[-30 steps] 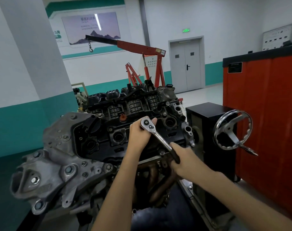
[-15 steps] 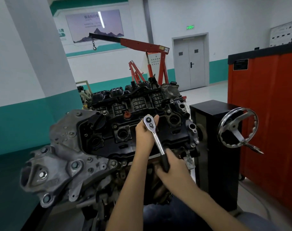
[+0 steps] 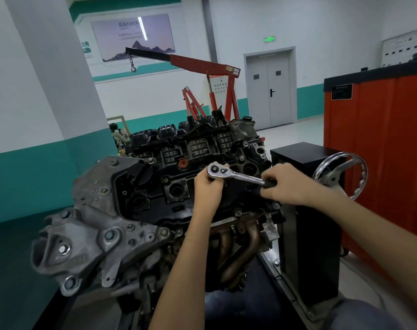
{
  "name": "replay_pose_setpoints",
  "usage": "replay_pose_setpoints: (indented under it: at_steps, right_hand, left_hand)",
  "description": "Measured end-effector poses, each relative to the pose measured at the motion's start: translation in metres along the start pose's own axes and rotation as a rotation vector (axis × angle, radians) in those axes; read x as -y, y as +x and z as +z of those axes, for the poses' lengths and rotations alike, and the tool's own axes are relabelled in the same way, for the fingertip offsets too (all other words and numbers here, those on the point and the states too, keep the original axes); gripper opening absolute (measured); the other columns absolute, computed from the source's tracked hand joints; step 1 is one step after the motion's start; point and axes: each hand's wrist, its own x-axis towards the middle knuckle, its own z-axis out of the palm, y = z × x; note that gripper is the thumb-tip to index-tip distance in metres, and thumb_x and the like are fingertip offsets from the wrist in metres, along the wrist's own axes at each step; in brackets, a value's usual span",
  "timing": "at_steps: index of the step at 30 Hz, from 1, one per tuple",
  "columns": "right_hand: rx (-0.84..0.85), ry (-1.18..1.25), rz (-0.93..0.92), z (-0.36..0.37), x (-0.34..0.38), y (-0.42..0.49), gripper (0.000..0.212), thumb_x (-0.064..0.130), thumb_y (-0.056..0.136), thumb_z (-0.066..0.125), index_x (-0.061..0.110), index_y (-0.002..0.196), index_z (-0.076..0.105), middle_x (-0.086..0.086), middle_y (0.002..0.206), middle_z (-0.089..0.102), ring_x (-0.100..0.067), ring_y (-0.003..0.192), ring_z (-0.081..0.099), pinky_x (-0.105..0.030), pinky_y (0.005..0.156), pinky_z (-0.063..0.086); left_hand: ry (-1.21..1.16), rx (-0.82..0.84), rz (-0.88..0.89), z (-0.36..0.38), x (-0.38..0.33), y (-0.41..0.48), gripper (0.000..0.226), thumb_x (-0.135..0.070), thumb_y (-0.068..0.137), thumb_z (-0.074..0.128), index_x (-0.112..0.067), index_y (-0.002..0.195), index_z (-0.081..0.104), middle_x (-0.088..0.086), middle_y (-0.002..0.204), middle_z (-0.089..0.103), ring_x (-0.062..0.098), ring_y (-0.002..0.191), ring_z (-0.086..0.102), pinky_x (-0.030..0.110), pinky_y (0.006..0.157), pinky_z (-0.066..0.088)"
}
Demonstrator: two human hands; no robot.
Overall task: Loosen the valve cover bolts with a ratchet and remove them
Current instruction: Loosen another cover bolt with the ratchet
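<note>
Left hand [image 3: 208, 189] apparently cups ratchet [image 3: 237, 175] head; right hand [image 3: 287, 184] grips its handle.

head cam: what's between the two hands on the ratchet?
Only the bare chrome shank of the ratchet, crossing above the valve cover. The left hand grips its head end, the right hand its black handle. Seen in the head view.

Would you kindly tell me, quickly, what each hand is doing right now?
Left hand: grips the head end of the ratchet.
Right hand: grips the ratchet's black handle.
</note>
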Motion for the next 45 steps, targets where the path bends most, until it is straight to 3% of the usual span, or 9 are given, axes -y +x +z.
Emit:
replay_pose_setpoints:
  at_steps: [3,10,18,22,27,31,34,40,45]
  right_hand:
    - [-0.057,0.263,0.073,0.048,0.006,-0.026,0.016,0.016,0.082,0.069,0.018,0.07,0.059,0.002,0.06,0.057,-0.004,0.048,0.048,-0.016,0.047,0.039]
    - [-0.179,0.856,0.156,0.143,0.066,-0.049,0.015,0.01,0.086,0.058,0.015,0.074,0.05,0.008,0.049,0.046,-0.004,0.041,0.041,-0.02,0.044,0.036]
    - [0.083,0.173,0.055,0.044,-0.004,-0.017,0.028,0.013,0.086,0.063,0.02,0.063,0.049,0.006,0.055,0.052,-0.004,0.044,0.048,-0.022,0.047,0.041]
    - [-0.011,-0.244,-0.037,-0.009,-0.006,0.013,0.027,0.025,0.086,0.065,0.026,0.064,0.049,0.007,0.062,0.052,-0.012,0.059,0.055,-0.023,0.054,0.039]
    - [-0.106,0.12,0.042,0.05,0.006,-0.024,0.024,0.022,0.085,0.066,0.021,0.067,0.05,0.0,0.064,0.053,-0.017,0.056,0.053,-0.025,0.052,0.042]
    - [-0.266,0.482,0.149,0.126,0.055,-0.049,0.017,0.016,0.087,0.062,0.019,0.078,0.048,0.0,0.063,0.053,-0.009,0.054,0.05,-0.018,0.051,0.038]
    - [-0.266,0.645,0.192,0.152,0.084,-0.044,0.007,0.014,0.091,0.055,0.012,0.093,0.049,-0.002,0.073,0.055,-0.009,0.059,0.053,-0.014,0.05,0.04]
    - [-0.071,0.248,0.041,0.088,0.017,-0.038,0.017,0.014,0.089,0.058,0.019,0.078,0.045,-0.008,0.073,0.055,-0.024,0.063,0.054,-0.026,0.056,0.04]
    - [0.068,-0.217,-0.14,-0.008,-0.015,0.004,0.03,0.018,0.091,0.059,0.032,0.073,0.041,0.007,0.065,0.052,-0.006,0.055,0.054,-0.024,0.054,0.042]
  left_hand:
    - [0.003,-0.048,0.029,0.007,0.003,-0.004,0.047,-0.013,0.096,0.06,-0.026,0.056,0.039,-0.016,0.05,0.041,0.001,0.054,0.035,0.017,0.057,0.033]
    - [-0.031,-0.076,0.0,0.012,0.0,0.001,0.051,-0.008,0.095,0.062,-0.02,0.061,0.025,-0.012,0.055,0.022,0.005,0.055,0.02,0.026,0.059,0.025]
    - [0.096,0.076,0.034,0.0,0.0,0.006,0.051,-0.013,0.094,0.061,-0.029,0.049,0.045,-0.015,0.051,0.042,0.006,0.06,0.037,0.025,0.063,0.034]
    - [0.08,0.059,-0.01,-0.003,-0.002,0.007,0.05,-0.003,0.092,0.054,-0.037,0.058,0.067,-0.006,0.069,0.06,0.015,0.076,0.05,0.028,0.069,0.039]
    - [0.002,-0.012,-0.005,-0.002,0.003,-0.001,0.039,-0.017,0.097,0.06,-0.014,0.063,0.04,0.004,0.064,0.036,0.016,0.067,0.034,0.028,0.065,0.032]
    - [-0.021,-0.087,-0.008,0.008,0.001,-0.001,0.048,-0.015,0.095,0.064,-0.018,0.064,0.027,-0.01,0.057,0.025,0.008,0.057,0.024,0.019,0.056,0.029]
    - [-0.013,-0.045,-0.043,0.004,0.001,0.004,0.049,-0.014,0.094,0.064,-0.018,0.065,0.025,-0.005,0.062,0.022,0.011,0.06,0.019,0.025,0.058,0.025]
    - [0.071,0.099,-0.004,-0.003,0.002,0.01,0.055,-0.014,0.094,0.061,-0.03,0.05,0.031,-0.013,0.052,0.03,0.005,0.054,0.028,0.021,0.056,0.028]
    - [0.064,0.103,0.017,-0.002,0.0,0.007,0.057,0.002,0.093,0.052,-0.036,0.052,0.064,-0.016,0.064,0.06,0.001,0.07,0.052,0.018,0.07,0.042]
